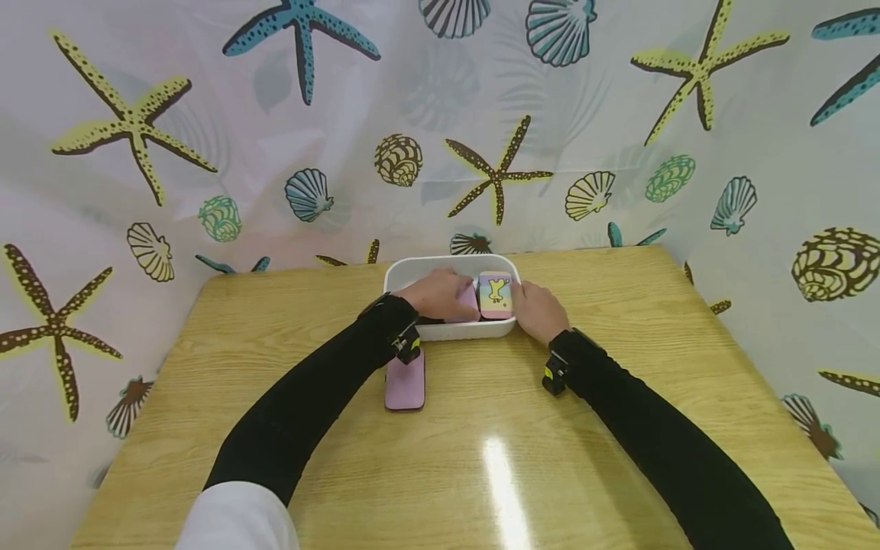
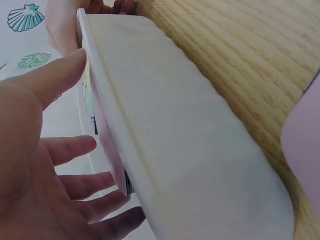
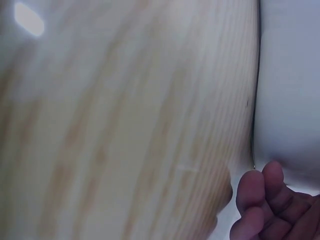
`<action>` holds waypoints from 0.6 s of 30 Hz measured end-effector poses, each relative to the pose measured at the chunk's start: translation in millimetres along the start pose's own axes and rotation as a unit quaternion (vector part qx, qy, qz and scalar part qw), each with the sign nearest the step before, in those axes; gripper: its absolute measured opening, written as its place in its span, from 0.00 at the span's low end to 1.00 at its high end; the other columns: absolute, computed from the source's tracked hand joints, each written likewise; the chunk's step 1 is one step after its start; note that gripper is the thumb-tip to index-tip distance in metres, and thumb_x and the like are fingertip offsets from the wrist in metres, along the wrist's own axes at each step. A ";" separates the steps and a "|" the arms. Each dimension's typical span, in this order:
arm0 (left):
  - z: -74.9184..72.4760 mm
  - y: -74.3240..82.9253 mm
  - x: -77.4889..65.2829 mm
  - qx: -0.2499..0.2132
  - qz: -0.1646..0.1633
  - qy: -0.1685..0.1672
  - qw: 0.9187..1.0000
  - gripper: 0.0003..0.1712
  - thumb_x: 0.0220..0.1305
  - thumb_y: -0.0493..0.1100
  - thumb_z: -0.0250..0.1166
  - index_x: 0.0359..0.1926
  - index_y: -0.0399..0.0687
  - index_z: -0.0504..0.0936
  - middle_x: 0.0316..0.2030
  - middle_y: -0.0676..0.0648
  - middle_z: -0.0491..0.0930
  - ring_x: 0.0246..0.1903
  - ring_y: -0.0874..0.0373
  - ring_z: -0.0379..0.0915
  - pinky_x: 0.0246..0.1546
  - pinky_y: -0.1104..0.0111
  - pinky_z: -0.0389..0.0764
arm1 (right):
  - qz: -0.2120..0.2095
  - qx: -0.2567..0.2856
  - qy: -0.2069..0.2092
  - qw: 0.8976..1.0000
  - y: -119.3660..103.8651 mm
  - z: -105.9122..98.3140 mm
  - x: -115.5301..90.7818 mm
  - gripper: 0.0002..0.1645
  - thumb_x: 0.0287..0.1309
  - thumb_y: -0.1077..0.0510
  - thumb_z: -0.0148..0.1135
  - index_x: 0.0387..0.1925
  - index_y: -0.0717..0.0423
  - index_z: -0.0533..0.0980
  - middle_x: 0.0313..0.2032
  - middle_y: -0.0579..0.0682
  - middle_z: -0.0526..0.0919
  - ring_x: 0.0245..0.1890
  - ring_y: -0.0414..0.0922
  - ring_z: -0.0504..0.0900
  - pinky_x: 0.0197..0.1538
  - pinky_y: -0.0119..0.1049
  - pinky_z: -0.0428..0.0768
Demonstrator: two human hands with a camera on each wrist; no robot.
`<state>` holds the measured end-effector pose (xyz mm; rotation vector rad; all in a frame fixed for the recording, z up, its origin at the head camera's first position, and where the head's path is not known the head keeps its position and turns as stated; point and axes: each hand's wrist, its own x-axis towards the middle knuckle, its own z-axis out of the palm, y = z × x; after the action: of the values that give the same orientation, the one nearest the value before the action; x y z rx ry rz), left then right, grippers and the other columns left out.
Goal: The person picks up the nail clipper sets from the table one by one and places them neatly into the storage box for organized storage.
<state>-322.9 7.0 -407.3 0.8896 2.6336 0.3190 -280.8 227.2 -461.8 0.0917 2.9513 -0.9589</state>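
A white plastic basket (image 1: 466, 331) stands near the back of the table. Reaching over its front edge, my left hand (image 1: 436, 296) has its fingers spread above a pink flat case (image 1: 470, 299) inside. In the left wrist view the fingers and thumb look apart from the pink case (image 2: 111, 150). My right hand (image 1: 541, 312) holds the basket's right end, its fingers (image 3: 251, 190) curled against the basket's lower side (image 3: 290, 100). Beside the pink case, a pastel case with a yellow figure (image 1: 496, 294) lies in the basket's right part. The left hand hides the basket's middle.
Another pink flat case (image 1: 405, 386) with rounded corners lies on the wooden table (image 1: 330, 466) in front of the basket, partly under the left wrist. A curtain with printed starfish and shells (image 1: 426, 84) hangs behind the table and along both sides.
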 end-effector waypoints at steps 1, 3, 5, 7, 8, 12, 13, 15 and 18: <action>-0.8 -0.7 -1.4 -0.006 0.004 0.004 1.000 0.47 0.65 0.65 0.63 0.77 0.47 0.61 0.71 0.42 0.65 0.69 0.51 0.61 0.70 0.60 0.63 | -0.001 0.000 0.002 1.000 0.3 0.5 0.3 0.34 0.78 0.40 0.30 0.57 0.60 0.74 0.36 0.56 0.78 0.37 0.53 0.76 0.42 0.45 0.70; -2.9 -2.1 -5.9 -0.020 0.011 0.015 1.000 0.46 0.66 0.64 0.63 0.77 0.46 0.61 0.72 0.42 0.65 0.72 0.50 0.60 0.71 0.59 0.61 | -0.006 -0.002 0.006 1.000 1.0 1.4 1.0 0.34 0.78 0.40 0.29 0.54 0.58 0.75 0.34 0.55 0.78 0.36 0.52 0.76 0.41 0.45 0.70; -5.4 -3.9 -12.9 -0.034 0.014 0.028 0.999 0.45 0.67 0.62 0.62 0.76 0.45 0.62 0.73 0.42 0.65 0.73 0.50 0.59 0.72 0.59 0.61 | -0.011 -0.004 0.006 1.000 1.5 2.4 1.1 0.34 0.78 0.40 0.28 0.52 0.58 0.76 0.33 0.54 0.78 0.36 0.52 0.76 0.41 0.45 0.70; -8.2 -5.3 -21.8 -0.044 0.015 0.044 0.998 0.42 0.68 0.61 0.62 0.75 0.45 0.64 0.72 0.42 0.65 0.73 0.49 0.58 0.72 0.59 0.61 | -0.012 -0.003 0.006 1.000 1.6 2.9 1.2 0.34 0.78 0.41 0.28 0.52 0.58 0.76 0.34 0.54 0.78 0.36 0.52 0.76 0.42 0.45 0.70; -9.2 -5.7 -27.2 -0.046 0.013 0.051 0.998 0.41 0.68 0.60 0.62 0.75 0.45 0.65 0.72 0.42 0.66 0.73 0.49 0.59 0.71 0.58 0.62 | -0.013 -0.004 0.005 1.000 1.7 2.9 1.4 0.34 0.78 0.41 0.28 0.54 0.58 0.76 0.34 0.55 0.78 0.37 0.52 0.76 0.43 0.45 0.70; -10.5 -5.2 -52.2 -0.040 0.005 0.089 0.995 0.38 0.68 0.58 0.63 0.72 0.44 0.69 0.69 0.42 0.69 0.71 0.48 0.61 0.69 0.56 0.65 | -0.008 -0.002 0.002 1.000 1.0 1.4 1.4 0.35 0.78 0.41 0.29 0.57 0.60 0.75 0.37 0.56 0.78 0.39 0.53 0.76 0.43 0.46 0.70; -9.8 -4.7 -59.2 -0.034 0.002 0.101 0.994 0.37 0.68 0.58 0.64 0.71 0.44 0.70 0.67 0.42 0.71 0.69 0.48 0.63 0.68 0.56 0.67 | -0.008 -0.002 0.002 1.000 0.8 1.2 1.6 0.35 0.78 0.41 0.29 0.57 0.60 0.75 0.37 0.56 0.78 0.39 0.53 0.76 0.43 0.46 0.70; -8.2 -2.9 -73.8 -0.023 -0.005 0.123 0.992 0.35 0.67 0.57 0.65 0.68 0.44 0.73 0.64 0.42 0.73 0.65 0.48 0.67 0.64 0.56 0.71 | -0.010 -0.001 0.003 1.000 0.4 0.8 1.6 0.35 0.78 0.41 0.29 0.57 0.60 0.75 0.38 0.56 0.78 0.38 0.53 0.76 0.42 0.45 0.70; -2.5 0.7 -95.5 0.000 -0.009 0.145 0.989 0.31 0.66 0.56 0.66 0.65 0.45 0.77 0.60 0.43 0.76 0.58 0.50 0.71 0.57 0.57 0.76 | -0.012 0.003 0.006 1.000 0.8 1.9 1.3 0.33 0.78 0.41 0.30 0.55 0.59 0.75 0.35 0.56 0.78 0.36 0.53 0.76 0.40 0.44 0.69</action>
<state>-252.3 -51.8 -381.1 0.8765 2.9037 0.4760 -282.0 226.8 -463.9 0.0622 2.9677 -0.9747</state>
